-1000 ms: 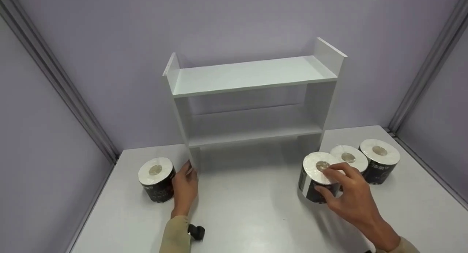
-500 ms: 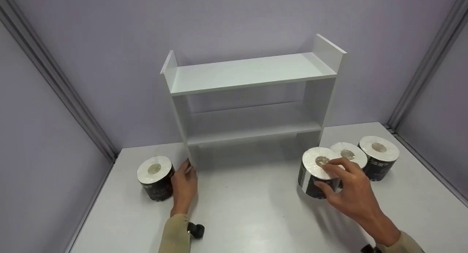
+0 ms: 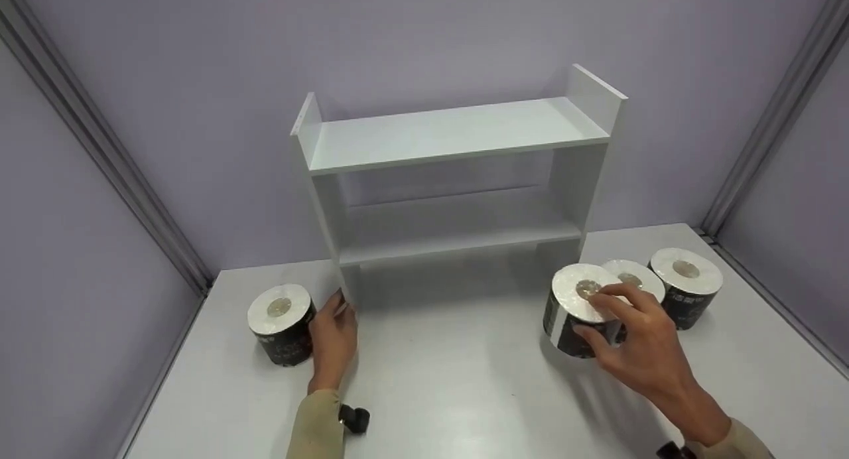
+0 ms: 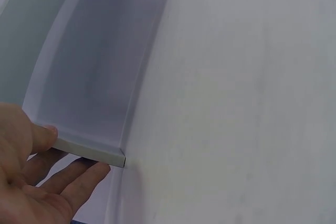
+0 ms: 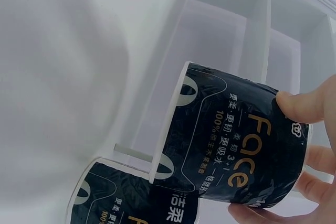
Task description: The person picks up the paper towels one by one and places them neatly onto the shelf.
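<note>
My right hand [image 3: 640, 343] grips a toilet paper roll [image 3: 560, 320] by its upper side, thumb and fingers on opposite sides. In the right wrist view this roll [image 5: 226, 140] shows a black wrapper with gold "Face" lettering; the thumb presses on it near one end. Directly behind it, a second roll [image 3: 633, 271] is partly covered. With my left hand [image 3: 335, 343] I pinch the front edge of the left side panel of a white two-tier shelf [image 3: 457, 134]. In the left wrist view the thumb lies on one face of the panel [image 4: 100, 155], fingers on the other.
A third wrapped roll [image 3: 686, 303] stands at the far right of the white table [image 3: 457, 393]. Another roll [image 3: 285, 339] stands upright just left of my left hand. Pale walls [image 3: 438, 34] enclose the table behind and at both sides.
The roll in my right hand has risen slightly and now overlaps more of the roll behind it. My left hand stays on the shelf panel. The head view shifts a little.
</note>
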Demonstrator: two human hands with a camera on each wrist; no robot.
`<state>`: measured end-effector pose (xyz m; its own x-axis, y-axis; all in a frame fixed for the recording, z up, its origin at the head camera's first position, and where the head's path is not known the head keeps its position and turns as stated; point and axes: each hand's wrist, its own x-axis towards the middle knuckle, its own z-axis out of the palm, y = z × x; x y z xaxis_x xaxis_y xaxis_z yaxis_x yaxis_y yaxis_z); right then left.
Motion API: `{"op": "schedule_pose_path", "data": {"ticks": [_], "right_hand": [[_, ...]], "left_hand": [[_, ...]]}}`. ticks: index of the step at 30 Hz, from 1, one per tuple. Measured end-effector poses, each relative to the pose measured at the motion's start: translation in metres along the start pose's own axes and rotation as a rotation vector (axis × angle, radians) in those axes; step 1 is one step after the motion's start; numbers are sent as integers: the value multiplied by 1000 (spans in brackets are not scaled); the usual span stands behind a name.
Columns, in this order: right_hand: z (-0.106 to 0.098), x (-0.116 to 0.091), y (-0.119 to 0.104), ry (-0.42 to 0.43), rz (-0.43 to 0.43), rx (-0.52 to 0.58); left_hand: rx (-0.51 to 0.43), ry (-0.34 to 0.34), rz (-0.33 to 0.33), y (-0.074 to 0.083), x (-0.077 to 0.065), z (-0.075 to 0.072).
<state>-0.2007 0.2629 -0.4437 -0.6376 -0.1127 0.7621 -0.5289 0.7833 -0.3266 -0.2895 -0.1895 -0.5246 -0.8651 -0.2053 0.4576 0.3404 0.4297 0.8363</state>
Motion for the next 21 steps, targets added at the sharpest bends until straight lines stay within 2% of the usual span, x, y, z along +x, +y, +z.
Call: {"op": "schedule_pose_path", "data": {"ticks": [8, 17, 21], "right_hand": [[-2, 4, -3, 4, -14, 12], [-5, 8, -6, -16, 8, -4], [-6, 9, -6, -7, -9, -2]], "left_hand": [[38, 14, -34, 0, -1, -1], [36, -3, -69, 2, -3, -1], [28, -2, -70, 3, -3, 0]]}}
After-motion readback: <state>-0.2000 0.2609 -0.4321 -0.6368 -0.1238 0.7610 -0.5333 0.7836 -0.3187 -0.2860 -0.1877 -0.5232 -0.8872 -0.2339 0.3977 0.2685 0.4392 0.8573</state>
